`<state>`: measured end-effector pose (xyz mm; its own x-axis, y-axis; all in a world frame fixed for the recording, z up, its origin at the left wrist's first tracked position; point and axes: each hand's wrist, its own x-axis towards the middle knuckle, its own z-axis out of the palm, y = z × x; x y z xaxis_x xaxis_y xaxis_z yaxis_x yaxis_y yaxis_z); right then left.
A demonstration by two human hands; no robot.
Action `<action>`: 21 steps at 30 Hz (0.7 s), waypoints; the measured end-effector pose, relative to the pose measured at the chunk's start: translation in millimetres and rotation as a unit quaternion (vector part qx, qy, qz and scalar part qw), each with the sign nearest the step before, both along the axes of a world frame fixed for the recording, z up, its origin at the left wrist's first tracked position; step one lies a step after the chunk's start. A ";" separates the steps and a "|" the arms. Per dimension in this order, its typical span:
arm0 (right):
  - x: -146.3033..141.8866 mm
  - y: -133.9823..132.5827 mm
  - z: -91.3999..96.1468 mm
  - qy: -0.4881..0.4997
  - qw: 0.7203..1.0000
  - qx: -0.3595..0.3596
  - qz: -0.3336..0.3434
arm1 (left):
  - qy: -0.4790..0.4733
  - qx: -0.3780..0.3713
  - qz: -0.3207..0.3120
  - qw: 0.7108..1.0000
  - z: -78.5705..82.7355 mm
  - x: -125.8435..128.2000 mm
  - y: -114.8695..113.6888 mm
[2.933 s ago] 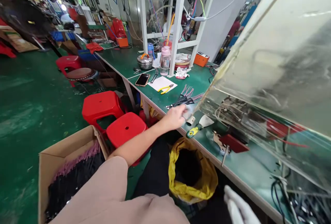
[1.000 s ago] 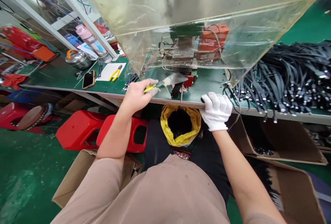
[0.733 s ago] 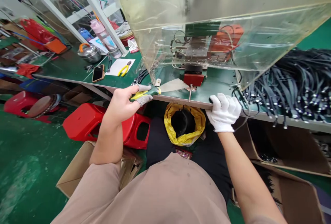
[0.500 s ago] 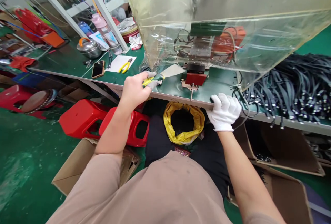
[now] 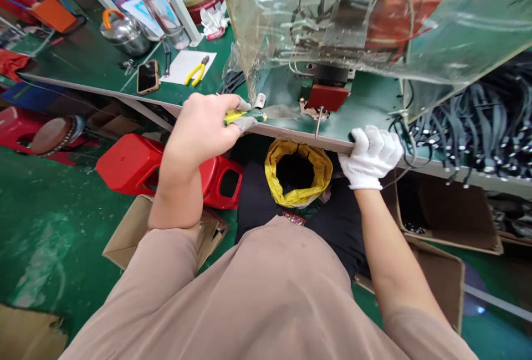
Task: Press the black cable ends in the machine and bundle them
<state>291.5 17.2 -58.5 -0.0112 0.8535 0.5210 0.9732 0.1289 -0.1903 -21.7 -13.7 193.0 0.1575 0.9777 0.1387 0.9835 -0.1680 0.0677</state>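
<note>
My left hand [image 5: 203,124], bare except for greyish coverings on the fingertips, is closed around the yellow-and-green handle of a putty knife [image 5: 245,117]. Its thin blade, blurred, points right and lies low over the front of the green workbench [image 5: 278,86]. Just right of the blade tip is a small machine fixture with a dark red block [image 5: 327,97] and a metal rod sticking out toward me. My right hand [image 5: 372,155], in a white knitted glove, grips the bench's front edge with its fingers curled over it.
A clear plastic sheet [image 5: 282,44] hangs over the machine. Dark straps [image 5: 469,122] are heaped at right. Below the bench stands a bin with a yellow liner [image 5: 272,183]. Pliers [image 5: 197,72], a phone [image 5: 148,76] and a steel pot [image 5: 127,36] lie left. Red stools [image 5: 131,163] and cardboard boxes flank me.
My left hand has lowered the putty knife, bringing the blade from the plastic sheet down to the bench's front edge. My right hand stays on the edge. The camera view has shifted.
</note>
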 end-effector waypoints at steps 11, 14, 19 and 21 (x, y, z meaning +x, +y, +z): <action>-1.6 5.0 -5.4 0.007 0.999 0.030 0.006 | -0.128 -0.015 0.024 0.991 -26.7 -9.6 -28.7; -0.8 3.9 -7.0 0.001 0.999 0.046 0.005 | -0.144 -0.066 0.032 0.987 -37.5 -13.5 -28.5; 0.4 -3.8 -3.0 -0.021 0.996 0.078 0.025 | -0.181 -0.097 0.028 0.978 -47.8 -18.1 -22.8; -0.4 -7.3 0.3 -0.023 0.997 0.065 0.027 | -0.170 -0.068 0.045 0.982 -53.0 -17.9 -15.3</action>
